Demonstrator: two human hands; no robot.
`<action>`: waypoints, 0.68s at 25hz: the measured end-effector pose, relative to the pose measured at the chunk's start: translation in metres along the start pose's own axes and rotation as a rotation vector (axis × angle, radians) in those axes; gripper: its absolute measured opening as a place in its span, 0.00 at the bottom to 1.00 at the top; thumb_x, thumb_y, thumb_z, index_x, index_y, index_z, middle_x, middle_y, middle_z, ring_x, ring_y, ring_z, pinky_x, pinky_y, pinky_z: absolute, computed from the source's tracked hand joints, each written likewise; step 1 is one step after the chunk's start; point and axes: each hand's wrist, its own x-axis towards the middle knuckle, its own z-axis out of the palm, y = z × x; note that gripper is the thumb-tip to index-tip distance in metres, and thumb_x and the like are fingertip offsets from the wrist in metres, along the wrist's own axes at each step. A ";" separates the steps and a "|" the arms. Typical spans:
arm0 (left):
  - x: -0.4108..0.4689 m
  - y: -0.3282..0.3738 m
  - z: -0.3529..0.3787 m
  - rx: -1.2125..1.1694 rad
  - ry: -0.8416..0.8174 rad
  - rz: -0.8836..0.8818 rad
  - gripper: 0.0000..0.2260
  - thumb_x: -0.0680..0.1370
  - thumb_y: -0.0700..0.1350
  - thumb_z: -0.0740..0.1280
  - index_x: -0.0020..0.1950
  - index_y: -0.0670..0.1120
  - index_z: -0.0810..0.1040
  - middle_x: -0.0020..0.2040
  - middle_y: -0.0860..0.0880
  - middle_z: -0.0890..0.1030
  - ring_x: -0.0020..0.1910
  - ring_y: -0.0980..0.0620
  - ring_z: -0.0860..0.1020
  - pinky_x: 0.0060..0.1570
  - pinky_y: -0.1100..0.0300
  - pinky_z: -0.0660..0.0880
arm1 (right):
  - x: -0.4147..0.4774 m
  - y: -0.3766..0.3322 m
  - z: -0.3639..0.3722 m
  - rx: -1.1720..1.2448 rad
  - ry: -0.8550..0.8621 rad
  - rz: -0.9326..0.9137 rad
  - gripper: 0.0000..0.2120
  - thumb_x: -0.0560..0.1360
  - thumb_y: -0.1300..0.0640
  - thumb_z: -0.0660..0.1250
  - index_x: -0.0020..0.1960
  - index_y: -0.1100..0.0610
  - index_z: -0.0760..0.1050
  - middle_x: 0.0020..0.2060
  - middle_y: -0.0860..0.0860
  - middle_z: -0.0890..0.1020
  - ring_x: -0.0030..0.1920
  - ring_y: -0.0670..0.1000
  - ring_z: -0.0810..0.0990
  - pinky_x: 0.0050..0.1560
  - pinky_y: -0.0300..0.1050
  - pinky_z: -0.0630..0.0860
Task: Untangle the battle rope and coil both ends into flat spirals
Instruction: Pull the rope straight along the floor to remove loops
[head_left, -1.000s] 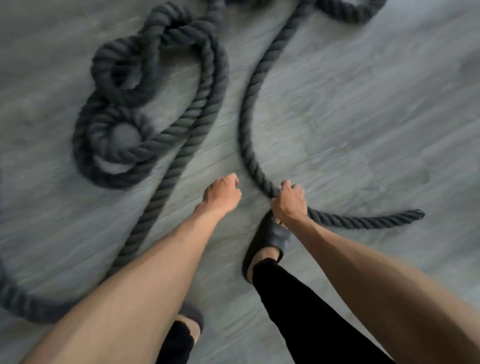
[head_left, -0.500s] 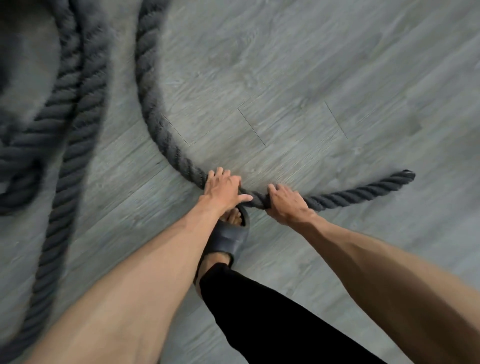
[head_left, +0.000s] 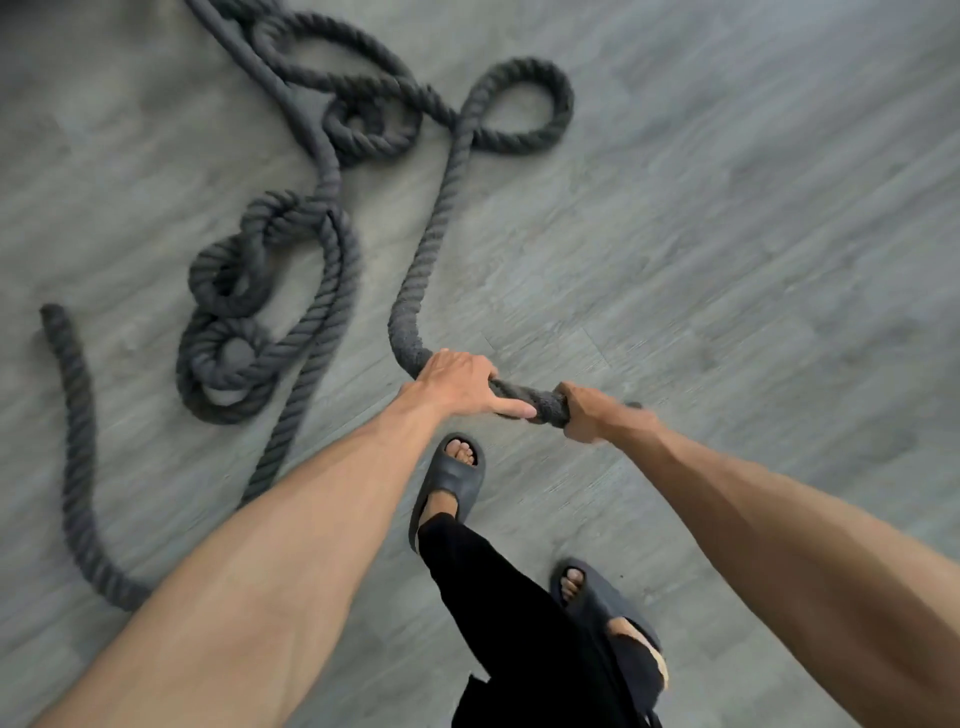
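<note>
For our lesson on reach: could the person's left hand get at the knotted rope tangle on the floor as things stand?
Probably yes, once freed. The left hand grips the rope; the tangle lies on open floor to its left, with only one rope strand between.

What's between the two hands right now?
Head view: a short stretch of battle rope spans the gap, the left hand and right hand each gripping it.

dark battle rope (head_left: 431, 228), tangled, on floor
</note>
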 end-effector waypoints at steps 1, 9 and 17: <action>-0.018 0.020 -0.024 0.023 0.043 -0.018 0.37 0.58 0.84 0.57 0.32 0.49 0.74 0.29 0.53 0.79 0.31 0.50 0.77 0.31 0.56 0.64 | -0.024 0.000 -0.017 0.010 0.005 -0.008 0.18 0.78 0.60 0.65 0.68 0.59 0.70 0.60 0.60 0.80 0.60 0.60 0.79 0.48 0.46 0.72; -0.155 0.162 -0.096 -0.029 0.021 -0.120 0.45 0.51 0.87 0.55 0.34 0.46 0.80 0.24 0.50 0.80 0.31 0.49 0.80 0.31 0.58 0.67 | -0.205 0.021 -0.079 0.323 0.245 -0.011 0.13 0.78 0.65 0.63 0.59 0.66 0.81 0.56 0.64 0.84 0.57 0.60 0.82 0.58 0.52 0.79; -0.278 0.349 -0.073 -0.140 -0.152 -0.112 0.48 0.53 0.83 0.55 0.53 0.47 0.83 0.48 0.42 0.83 0.66 0.39 0.73 0.65 0.44 0.67 | -0.335 -0.014 -0.097 0.459 -0.356 0.060 0.39 0.81 0.35 0.59 0.80 0.61 0.58 0.72 0.62 0.72 0.74 0.62 0.69 0.75 0.59 0.64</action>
